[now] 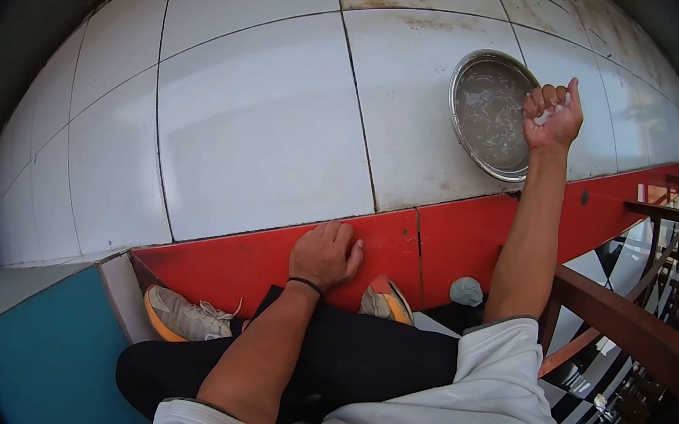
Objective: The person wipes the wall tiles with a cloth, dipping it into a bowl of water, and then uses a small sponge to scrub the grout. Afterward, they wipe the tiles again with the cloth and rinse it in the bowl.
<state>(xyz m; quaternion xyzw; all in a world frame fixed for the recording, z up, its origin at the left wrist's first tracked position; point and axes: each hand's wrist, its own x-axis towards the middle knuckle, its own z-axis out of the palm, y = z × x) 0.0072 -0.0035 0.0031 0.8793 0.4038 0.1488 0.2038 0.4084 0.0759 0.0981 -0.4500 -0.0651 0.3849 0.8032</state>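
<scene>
The bowl point(453, 100), one in all, stands on the white-tiled bench point(261, 122) just in from the red border point(223, 259), and holds cloudy grey liquid point(487, 116). Wide tile stretches to its left, with a shorter, stained run beyond it toward the far edge. The right hand point(555, 130) is in front of the bowl's right rim (whether they touch, I cannot tell), its grip curled narrow around several white bits point(544, 118), too small to count. The left hand point(324, 254), a single black band point(306, 284) at its wrist, lies back up on the border, fingers bent; its palm is hidden, so I cannot tell what state that grip is in. Below the border are two shoes point(183, 316) and one grey ball point(466, 291), the latter near the right forearm; a wooden rail point(630, 331) bounds that side.
</scene>
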